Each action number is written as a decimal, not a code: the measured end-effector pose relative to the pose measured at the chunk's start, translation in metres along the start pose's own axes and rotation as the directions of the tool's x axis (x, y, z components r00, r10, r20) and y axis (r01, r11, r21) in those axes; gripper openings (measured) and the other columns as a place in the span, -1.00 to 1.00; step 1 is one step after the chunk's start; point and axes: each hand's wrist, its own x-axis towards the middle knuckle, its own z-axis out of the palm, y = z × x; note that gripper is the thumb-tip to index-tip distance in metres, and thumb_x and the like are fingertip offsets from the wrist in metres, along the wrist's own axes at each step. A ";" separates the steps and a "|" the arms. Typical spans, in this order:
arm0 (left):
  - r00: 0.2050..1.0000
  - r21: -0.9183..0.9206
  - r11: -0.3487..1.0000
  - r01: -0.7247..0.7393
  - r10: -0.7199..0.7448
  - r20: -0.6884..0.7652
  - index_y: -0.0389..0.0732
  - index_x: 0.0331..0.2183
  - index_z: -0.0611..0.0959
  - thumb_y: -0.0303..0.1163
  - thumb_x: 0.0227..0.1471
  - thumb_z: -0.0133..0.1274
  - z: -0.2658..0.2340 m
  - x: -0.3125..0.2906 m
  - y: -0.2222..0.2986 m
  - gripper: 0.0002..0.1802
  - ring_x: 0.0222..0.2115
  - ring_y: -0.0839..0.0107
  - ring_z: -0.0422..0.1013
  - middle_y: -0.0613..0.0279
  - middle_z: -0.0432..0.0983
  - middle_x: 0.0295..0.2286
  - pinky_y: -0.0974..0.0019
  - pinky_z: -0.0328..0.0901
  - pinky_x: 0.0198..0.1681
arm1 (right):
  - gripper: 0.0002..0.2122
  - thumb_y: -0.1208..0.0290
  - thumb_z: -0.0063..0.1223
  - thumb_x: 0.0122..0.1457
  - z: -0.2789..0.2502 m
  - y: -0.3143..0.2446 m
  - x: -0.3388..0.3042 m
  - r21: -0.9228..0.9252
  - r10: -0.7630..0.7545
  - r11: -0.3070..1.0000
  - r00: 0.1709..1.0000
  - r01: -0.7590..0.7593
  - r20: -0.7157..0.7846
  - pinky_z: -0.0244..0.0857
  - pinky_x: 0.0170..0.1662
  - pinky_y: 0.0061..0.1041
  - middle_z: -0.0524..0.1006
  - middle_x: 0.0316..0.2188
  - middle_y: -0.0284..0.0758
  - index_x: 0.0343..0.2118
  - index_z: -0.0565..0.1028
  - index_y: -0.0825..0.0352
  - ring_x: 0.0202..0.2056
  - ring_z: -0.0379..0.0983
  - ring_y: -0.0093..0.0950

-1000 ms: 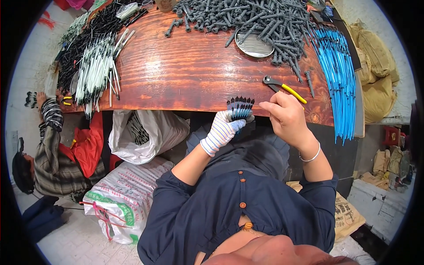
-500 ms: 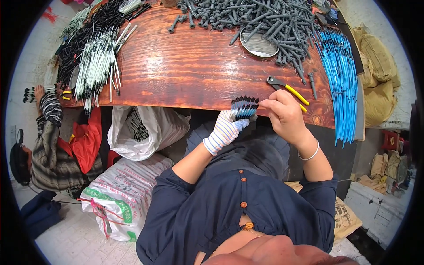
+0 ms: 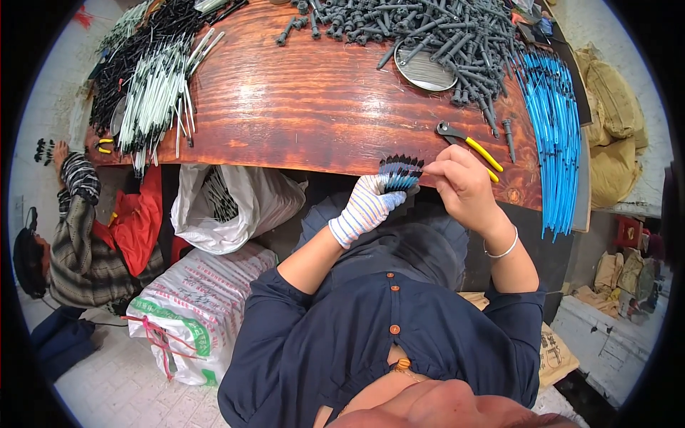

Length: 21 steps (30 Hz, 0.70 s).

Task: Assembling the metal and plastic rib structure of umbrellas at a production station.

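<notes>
My left hand [image 3: 366, 208], in a striped white glove, is closed around a bundle of blue rods with black tips [image 3: 401, 171], just off the table's front edge. The tips fan upward out of the fist. Bare and with a bangle on the wrist, my right hand [image 3: 464, 178] is pinched close beside those tips. Whatever its fingertips hold is too small to make out. Yellow-handled pliers [image 3: 479, 148] lie on the table just beyond my right hand.
Grey plugs [image 3: 428, 28] are heaped at the far side around a round metal dish [image 3: 426, 70]. Long blue rods [image 3: 554, 143] lie at the right, white rods [image 3: 153, 100] at the left. Below the table stand white sacks [image 3: 242, 214]. A co-worker [image 3: 85, 228] sits at the left.
Both hands stay in nearly the same place, the right still pinched next to the black tips. The view has shifted slightly.
</notes>
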 end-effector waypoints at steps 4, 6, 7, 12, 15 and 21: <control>0.998 0.113 0.994 -0.001 -0.005 0.056 -0.26 -0.21 0.58 -0.69 -0.10 0.00 -0.005 0.001 0.003 -0.67 -0.34 0.60 0.39 0.35 0.54 -0.33 0.49 0.29 -0.24 | -0.78 0.78 -0.02 -0.19 -0.001 0.007 0.000 0.031 -0.060 0.998 0.998 0.059 0.031 0.21 -0.46 -0.51 0.38 -0.52 -0.27 -0.43 0.47 0.38 -0.49 0.33 -0.39; 0.999 0.106 0.994 0.009 -0.015 0.051 -0.26 -0.21 0.58 -0.69 -0.10 0.00 -0.005 0.001 0.003 -0.67 -0.34 0.61 0.39 0.36 0.54 -0.34 0.50 0.29 -0.24 | -0.76 0.79 -0.02 -0.19 0.001 0.007 0.001 0.062 -0.061 0.996 0.997 0.058 0.044 0.19 -0.47 -0.53 0.38 -0.50 -0.28 -0.41 0.48 0.38 -0.49 0.32 -0.42; 0.999 0.100 0.995 0.021 -0.026 0.048 -0.26 -0.21 0.58 -0.69 -0.11 0.00 -0.005 0.001 0.003 -0.67 -0.35 0.61 0.39 0.37 0.54 -0.34 0.50 0.29 -0.24 | -0.76 0.78 -0.01 -0.20 0.003 0.005 0.001 0.054 -0.032 0.998 0.999 0.031 0.015 0.20 -0.45 -0.49 0.38 -0.52 -0.28 -0.42 0.48 0.38 -0.49 0.33 -0.39; 0.997 0.049 0.996 0.070 -0.071 0.008 -0.25 -0.20 0.58 -0.70 -0.11 -0.01 -0.001 0.000 0.006 -0.65 -0.34 0.63 0.38 0.39 0.53 -0.35 0.52 0.29 -0.25 | -0.76 0.73 0.00 -0.23 0.005 0.001 0.000 -0.103 -0.051 0.993 0.999 0.052 0.016 0.20 -0.42 -0.41 0.35 -0.55 -0.28 -0.42 0.48 0.35 -0.48 0.32 -0.33; 0.998 0.031 0.997 0.065 -0.066 0.004 -0.25 -0.18 0.57 -0.71 -0.12 0.00 -0.001 0.001 0.004 -0.63 -0.34 0.63 0.38 0.40 0.52 -0.34 0.52 0.29 -0.25 | -0.75 0.72 0.00 -0.22 0.003 -0.001 0.001 -0.184 -0.084 0.979 0.995 0.092 0.051 0.19 -0.42 -0.41 0.33 -0.56 -0.28 -0.40 0.49 0.34 -0.49 0.30 -0.34; 0.996 0.084 0.993 0.078 -0.080 0.025 -0.24 -0.17 0.55 -0.63 -0.08 0.03 -0.004 0.001 0.003 -0.66 -0.32 0.61 0.39 0.37 0.52 -0.32 0.50 0.30 -0.21 | -0.75 0.72 0.01 -0.22 0.008 -0.003 -0.001 -0.153 -0.071 0.986 0.997 0.070 -0.001 0.19 -0.42 -0.42 0.33 -0.56 -0.29 -0.40 0.49 0.34 -0.49 0.30 -0.33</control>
